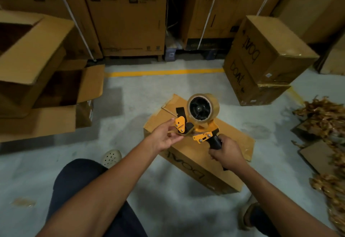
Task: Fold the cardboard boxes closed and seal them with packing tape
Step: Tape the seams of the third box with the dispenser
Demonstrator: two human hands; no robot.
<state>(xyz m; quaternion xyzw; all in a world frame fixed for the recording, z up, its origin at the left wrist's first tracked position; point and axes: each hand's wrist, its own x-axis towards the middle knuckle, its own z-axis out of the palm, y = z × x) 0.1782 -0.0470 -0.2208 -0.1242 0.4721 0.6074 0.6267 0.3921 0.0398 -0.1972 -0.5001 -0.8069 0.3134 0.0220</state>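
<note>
1. Head view: the right hand [224, 152] wraps its fingers round the black handle of the orange tape dispenser [200, 119], holding it just above the closed cardboard box [233, 134] on the floor.
2. The left hand [166, 136] pinches the dispenser's nose, probably to free the tape end.
3. "boat" is printed on the box's side, and on the stacked boxes [261, 59] beyond it.
</note>
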